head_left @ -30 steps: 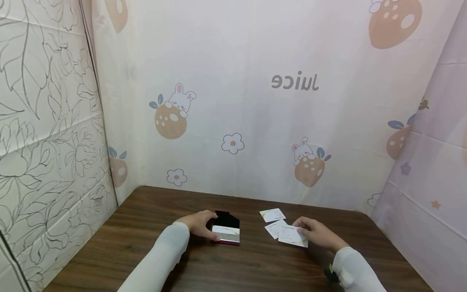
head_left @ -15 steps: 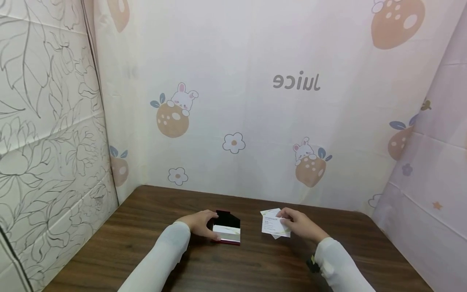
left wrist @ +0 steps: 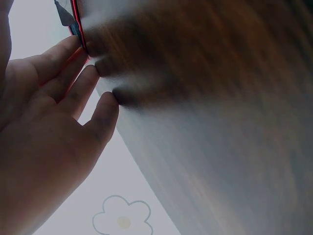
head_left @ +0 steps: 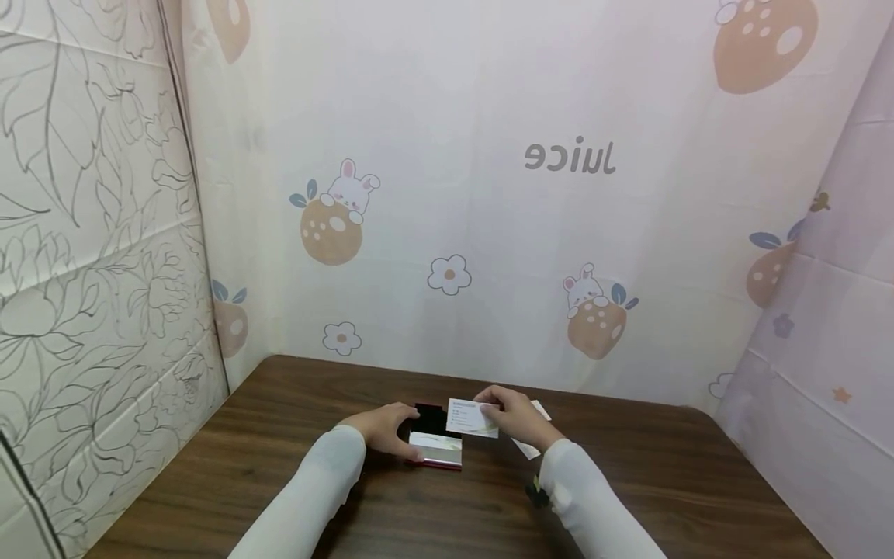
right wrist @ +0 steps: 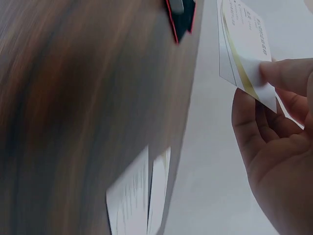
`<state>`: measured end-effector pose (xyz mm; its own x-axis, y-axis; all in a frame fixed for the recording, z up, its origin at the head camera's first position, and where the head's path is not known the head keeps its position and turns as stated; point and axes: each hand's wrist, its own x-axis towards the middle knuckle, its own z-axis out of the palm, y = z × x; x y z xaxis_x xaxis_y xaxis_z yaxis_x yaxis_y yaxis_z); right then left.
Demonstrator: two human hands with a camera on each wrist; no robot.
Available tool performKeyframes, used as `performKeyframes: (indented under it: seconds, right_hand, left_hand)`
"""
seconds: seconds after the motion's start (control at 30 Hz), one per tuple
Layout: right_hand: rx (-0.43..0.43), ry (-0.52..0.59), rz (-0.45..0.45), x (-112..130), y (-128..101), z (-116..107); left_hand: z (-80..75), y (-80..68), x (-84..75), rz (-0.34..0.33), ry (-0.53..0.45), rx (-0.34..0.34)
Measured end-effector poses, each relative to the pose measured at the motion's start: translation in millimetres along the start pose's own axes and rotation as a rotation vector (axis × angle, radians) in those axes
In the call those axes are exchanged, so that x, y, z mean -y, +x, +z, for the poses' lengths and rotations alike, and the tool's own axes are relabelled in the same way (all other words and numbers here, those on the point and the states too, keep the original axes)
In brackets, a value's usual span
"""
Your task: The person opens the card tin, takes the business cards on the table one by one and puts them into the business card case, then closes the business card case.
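Note:
An opened card case point(head_left: 429, 420) with a black lining and red edge lies on the table, a white-and-silver strip across its front half. My left hand point(head_left: 380, 429) grips its left side, thumb at the front and fingers at the back. In the left wrist view the fingertips meet the red-edged case point(left wrist: 75, 22). My right hand point(head_left: 518, 416) pinches a white business card point(head_left: 469, 419) between thumb and fingers, raised above the case's right side. The right wrist view shows printed text and a yellow curve on this card point(right wrist: 244, 54).
Two more business cards lie on the brown wooden table point(head_left: 447, 512), partly hidden behind my right hand: a far card point(head_left: 542, 409) and a near card point(head_left: 527, 449). A patterned curtain point(head_left: 391, 202) stands behind the table.
My right hand has carried the business card left, from over the other cards to the case, uncovering parts of the two on the table. The left hand has stayed on the case.

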<state>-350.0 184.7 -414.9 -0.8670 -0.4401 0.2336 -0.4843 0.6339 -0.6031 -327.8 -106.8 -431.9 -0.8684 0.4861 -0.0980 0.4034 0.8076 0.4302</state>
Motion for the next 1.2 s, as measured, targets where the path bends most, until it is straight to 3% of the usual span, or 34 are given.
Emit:
performKeyframes:
  seconds: [0.3, 0.57, 0.8, 1.2]
  right_hand:
    - [0.033, 0.031, -0.016, 15.5, 19.4, 28.8]
    - [0.031, -0.02, -0.077, 20.3, 26.0, 48.4]
    - [0.052, 0.008, -0.077, 23.9, 26.1, 54.2]
    - [0.146, -0.008, -0.071, 23.9, 21.5, 54.0]
  left_hand:
    - [-0.8, 1.3, -0.2, -0.008, -0.002, -0.004]
    - [0.8, 4.0, 2.5, 0.01, -0.029, -0.011]
    - [0.6, 3.7, 3.7, 0.013, -0.075, -0.018]
    - [-1.1, 1.7, 0.0, -0.028, -0.034, 0.002]
